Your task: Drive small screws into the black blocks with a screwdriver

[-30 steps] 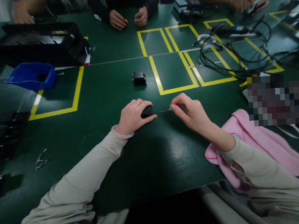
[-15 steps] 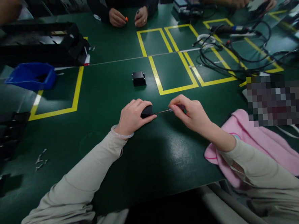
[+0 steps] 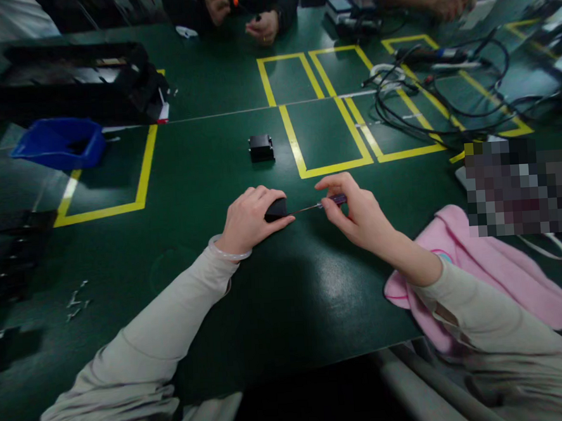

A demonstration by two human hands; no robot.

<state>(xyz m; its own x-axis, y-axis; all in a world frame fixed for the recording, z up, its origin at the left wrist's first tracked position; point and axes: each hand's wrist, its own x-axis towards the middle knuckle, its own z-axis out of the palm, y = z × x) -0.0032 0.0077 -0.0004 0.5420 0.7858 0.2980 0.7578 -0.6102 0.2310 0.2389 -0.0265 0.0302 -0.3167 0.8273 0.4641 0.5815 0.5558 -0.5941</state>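
My left hand [image 3: 248, 220] is closed over a small black block [image 3: 276, 209] and presses it onto the green table [image 3: 194, 190]. My right hand [image 3: 355, 212] pinches a thin screwdriver [image 3: 330, 201] with a dark purple handle. Its metal shaft runs left and its tip meets the right side of the block. A second small black block [image 3: 261, 147] stands alone farther back, beyond both hands.
A blue bin [image 3: 58, 143] and a long black tray [image 3: 64, 84] are at the back left. Tangled black cables [image 3: 427, 106] lie at the back right. A pink cloth [image 3: 484, 268] is beside my right arm. Small metal screws [image 3: 77, 302] lie at the left. Other people's hands [image 3: 260, 27] work across the table.
My right fingers have shifted on the screwdriver handle, showing more of it. My left hand and the block have stayed put. The person opposite has lifted one hand.
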